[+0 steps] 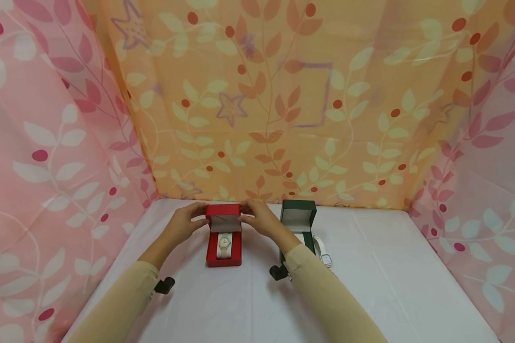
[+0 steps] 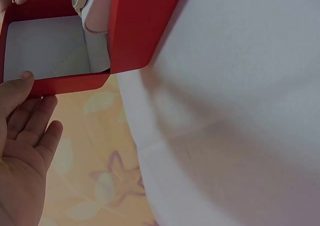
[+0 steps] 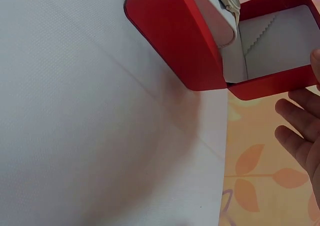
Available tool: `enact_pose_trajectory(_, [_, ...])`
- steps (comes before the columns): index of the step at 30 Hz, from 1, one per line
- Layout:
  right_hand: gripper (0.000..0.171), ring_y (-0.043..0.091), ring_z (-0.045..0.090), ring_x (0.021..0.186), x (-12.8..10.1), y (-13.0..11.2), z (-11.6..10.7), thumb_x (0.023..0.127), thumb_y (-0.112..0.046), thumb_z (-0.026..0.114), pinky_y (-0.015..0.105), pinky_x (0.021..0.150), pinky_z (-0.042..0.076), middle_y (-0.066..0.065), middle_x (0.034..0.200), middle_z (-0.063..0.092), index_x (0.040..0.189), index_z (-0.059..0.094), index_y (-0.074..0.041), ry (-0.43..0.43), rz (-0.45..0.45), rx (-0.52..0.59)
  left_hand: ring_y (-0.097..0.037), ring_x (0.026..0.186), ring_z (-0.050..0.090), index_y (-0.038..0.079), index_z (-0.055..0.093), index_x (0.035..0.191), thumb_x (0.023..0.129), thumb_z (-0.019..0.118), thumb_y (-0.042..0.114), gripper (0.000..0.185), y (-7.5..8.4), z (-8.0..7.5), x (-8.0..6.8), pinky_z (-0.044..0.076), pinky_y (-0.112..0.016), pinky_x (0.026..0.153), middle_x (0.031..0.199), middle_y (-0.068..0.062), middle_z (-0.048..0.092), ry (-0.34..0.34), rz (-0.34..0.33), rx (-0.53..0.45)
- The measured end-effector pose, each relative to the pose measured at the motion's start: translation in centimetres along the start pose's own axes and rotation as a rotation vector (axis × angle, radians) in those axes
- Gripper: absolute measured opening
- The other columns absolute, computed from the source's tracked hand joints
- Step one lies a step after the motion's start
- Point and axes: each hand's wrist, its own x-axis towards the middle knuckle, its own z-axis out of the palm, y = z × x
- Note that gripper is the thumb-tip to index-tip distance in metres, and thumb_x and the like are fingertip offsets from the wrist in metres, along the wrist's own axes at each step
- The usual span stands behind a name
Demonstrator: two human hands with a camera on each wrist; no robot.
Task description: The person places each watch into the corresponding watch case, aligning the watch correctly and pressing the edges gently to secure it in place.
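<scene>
A red watch box (image 1: 223, 262) stands on the white cloth with its lid (image 1: 223, 209) raised. Inside, a pale-strapped wristwatch (image 1: 224, 243) with a round face is wrapped on a white cushion. My left hand (image 1: 184, 223) holds the lid's left side; in the left wrist view its thumb lies on the rim of the lid (image 2: 70, 85) and its fingers are behind. On the lid's opposite side, my right hand (image 1: 262, 221) grips likewise, thumb at the edge and fingers at the back, as the right wrist view shows.
Right of the red box stands a dark green box (image 1: 299, 205), lid up, partly covered by my right forearm. Beside it lies a white-strapped watch (image 1: 326, 259) with a squarish face. A patterned curtain (image 1: 257, 119) rises behind the white table (image 1: 390, 267).
</scene>
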Motion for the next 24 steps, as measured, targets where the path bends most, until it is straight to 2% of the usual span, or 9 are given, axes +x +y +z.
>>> enact_pose_trajectory(7, [0.035,0.017,0.068,0.117,-0.4,0.2,0.3,0.096,-0.015,0.073,0.036,0.105,0.052,0.004,0.125,0.070,0.128,0.060,-0.013,0.004,0.013,0.024,-0.031,0.120,0.067,0.010,0.064,0.134,0.089,0.079,0.008,0.047,-0.2,0.3,-0.2,0.051,-0.052,0.104,0.127,-0.010,0.071,0.022,0.001,0.022])
enact_pose_trajectory(15, [0.036,0.024,0.067,0.120,-0.7,0.0,0.2,0.095,-0.016,0.075,0.042,0.106,0.051,0.005,0.125,0.071,0.128,0.063,-0.012,0.017,0.007,0.039,-0.032,0.118,0.069,0.010,0.066,0.132,0.087,0.082,0.009,0.047,-0.1,0.3,-0.5,0.052,-0.052,0.101,0.123,-0.011,0.074,0.045,0.027,0.062])
enact_pose_trajectory(19, [0.037,0.026,0.067,0.121,-0.9,-0.3,0.0,0.093,-0.016,0.077,0.047,0.107,0.050,0.006,0.125,0.072,0.127,0.064,-0.012,0.020,0.005,0.050,-0.031,0.118,0.069,0.011,0.067,0.131,0.087,0.082,0.010,0.046,0.0,0.3,-0.7,0.052,-0.052,0.102,0.121,-0.009,0.074,0.052,0.013,0.074])
enact_pose_trajectory(24, [0.039,0.023,0.067,0.122,-1.1,-0.1,0.0,0.092,-0.019,0.078,0.040,0.107,0.051,0.003,0.125,0.071,0.128,0.065,-0.013,0.010,0.018,0.055,-0.030,0.120,0.068,0.012,0.068,0.132,0.088,0.082,0.012,0.046,0.1,0.4,-1.1,0.052,-0.052,0.102,0.122,-0.008,0.074,0.047,-0.018,0.061])
